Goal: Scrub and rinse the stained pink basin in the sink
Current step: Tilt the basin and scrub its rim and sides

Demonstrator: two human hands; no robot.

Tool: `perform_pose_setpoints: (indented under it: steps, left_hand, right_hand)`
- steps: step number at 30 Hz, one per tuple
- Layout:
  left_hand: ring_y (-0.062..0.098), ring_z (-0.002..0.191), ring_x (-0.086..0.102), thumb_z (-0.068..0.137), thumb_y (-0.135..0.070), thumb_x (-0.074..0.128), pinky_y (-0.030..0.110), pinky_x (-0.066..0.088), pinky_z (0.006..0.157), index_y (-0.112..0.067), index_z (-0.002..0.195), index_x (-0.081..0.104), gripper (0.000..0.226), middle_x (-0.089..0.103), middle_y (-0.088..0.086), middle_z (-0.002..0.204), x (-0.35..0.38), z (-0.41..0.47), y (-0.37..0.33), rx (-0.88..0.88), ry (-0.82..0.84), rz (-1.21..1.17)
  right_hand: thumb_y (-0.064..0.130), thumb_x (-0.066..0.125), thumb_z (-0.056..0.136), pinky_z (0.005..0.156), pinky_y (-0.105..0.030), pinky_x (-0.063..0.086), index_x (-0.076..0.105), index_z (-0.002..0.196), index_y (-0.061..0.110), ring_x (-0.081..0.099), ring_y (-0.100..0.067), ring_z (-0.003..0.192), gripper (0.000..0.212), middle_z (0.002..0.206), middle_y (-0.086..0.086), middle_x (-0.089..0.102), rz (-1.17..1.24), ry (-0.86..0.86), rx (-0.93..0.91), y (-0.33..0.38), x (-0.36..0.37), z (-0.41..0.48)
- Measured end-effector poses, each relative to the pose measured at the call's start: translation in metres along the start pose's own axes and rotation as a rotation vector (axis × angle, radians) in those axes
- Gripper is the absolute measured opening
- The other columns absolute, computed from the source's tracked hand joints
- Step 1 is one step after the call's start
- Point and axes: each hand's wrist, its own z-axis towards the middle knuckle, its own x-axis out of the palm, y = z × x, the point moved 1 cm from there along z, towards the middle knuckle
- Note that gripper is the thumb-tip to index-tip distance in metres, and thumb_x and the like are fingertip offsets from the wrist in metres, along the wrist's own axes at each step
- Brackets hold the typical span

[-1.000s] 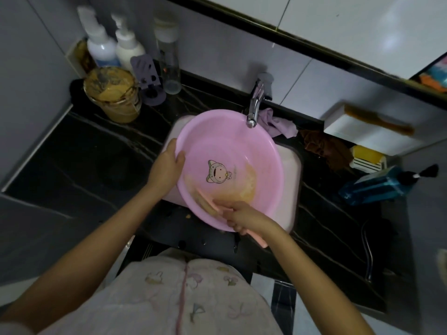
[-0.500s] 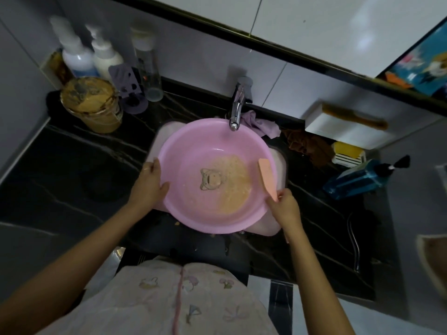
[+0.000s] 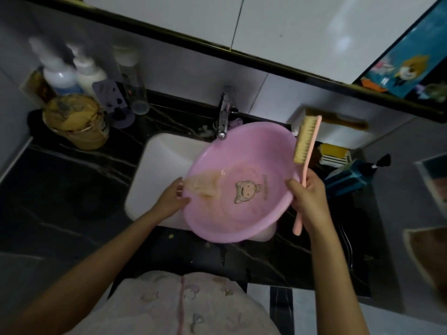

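Step in hand: emptying the dirty wash water, between scrubbing and rinsing (a judgement from the tilt and the pour).
Pink basin (image 3: 244, 213): held between the two hands over the white sink (image 3: 154, 180), tipped down toward the left hand.
Left hand (image 3: 172, 200): grips the basin's lower rim, fingers curled at the edge, just beside the outflow.
Right hand (image 3: 310, 193): thumb pressed over the raised rim; the other fingers are closed round the handle of the scrub brush (image 3: 305, 143), whose bristles stand up beyond the hand, clear of the basin.
Murky water (image 3: 204, 187): brownish, running across the basin floor and over the rim next to the left hand's fingers into the sink.
Pig print (image 3: 246, 192): on the basin floor, between the hands; a faint tan film lies round it.
Faucet (image 3: 223, 122): beyond the hands, its spout just over the far rim; no stream is visible.
Next move calls for: draining fully, levelling the basin under the spout, fresh water, and probably another pass of the brush over the film.
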Motion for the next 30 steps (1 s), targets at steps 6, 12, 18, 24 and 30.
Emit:
perform_pose_setpoints:
  steps: [6, 12, 18, 24, 30]
  left_hand:
    - [0.02, 0.127, 0.041, 0.087, 0.003, 0.059, 0.016, 0.029, 0.098, -0.009, 0.143, 0.031, 0.064, 0.038, 0.007, 0.141, 0.027, 0.009, -0.026, 0.163, 0.129, 0.216]
    - [-0.001, 0.104, 0.059, 0.088, -0.033, 0.06, 0.015, 0.043, 0.09, -0.031, 0.109, 0.062, 0.021, 0.065, -0.026, 0.104, 0.027, -0.055, -0.113, 0.547, 0.38, -0.073]
    - [-0.001, 0.069, 0.054, 0.081, -0.029, 0.061, 0.025, 0.044, 0.063, -0.036, 0.088, 0.057, 0.011, 0.06, -0.015, 0.076, 0.032, -0.077, -0.13, 0.54, 0.142, -0.177]
    - [0.013, 0.059, 0.044, 0.083, -0.032, 0.045, 0.034, 0.038, 0.057, -0.029, 0.062, 0.049, 0.022, 0.047, -0.006, 0.055, 0.001, -0.045, -0.117, 0.461, -0.263, -0.005]
    - [0.016, 0.054, 0.04, 0.082, -0.049, 0.046, 0.031, 0.031, 0.053, -0.005, 0.062, 0.047, 0.049, 0.044, 0.003, 0.054, -0.035, -0.019, -0.104, 0.379, -0.414, 0.057]
  right_hand:
    - [0.011, 0.06, 0.082, 0.073, -0.04, 0.057, 0.057, 0.094, 0.016, 0.065, -0.029, 0.083, 0.013, 0.092, -0.016, 0.064, -0.172, -0.033, -0.15, 0.049, -0.002, -0.006]
    - [0.018, 0.061, 0.084, 0.062, -0.016, 0.049, 0.055, 0.102, 0.008, 0.059, -0.019, 0.089, 0.022, 0.107, -0.01, 0.061, -0.484, -0.255, -0.212, 0.068, 0.025, 0.005]
    - [0.042, 0.061, 0.086, 0.057, -0.02, 0.047, 0.058, 0.094, 0.001, 0.063, -0.019, 0.071, 0.042, 0.073, -0.005, 0.065, -0.452, -0.259, -0.137, 0.073, 0.065, 0.013]
    - [0.044, 0.06, 0.086, 0.083, -0.039, 0.053, 0.034, 0.141, 0.028, 0.063, -0.019, 0.098, 0.062, 0.117, 0.0, 0.063, -0.435, -0.046, -0.154, 0.069, 0.054, 0.008]
    - [0.025, 0.042, 0.098, 0.065, -0.029, 0.045, 0.021, 0.143, 0.05, 0.061, -0.015, 0.077, 0.055, 0.085, 0.001, 0.066, -0.827, 0.097, -0.193, 0.056, 0.007, 0.01]
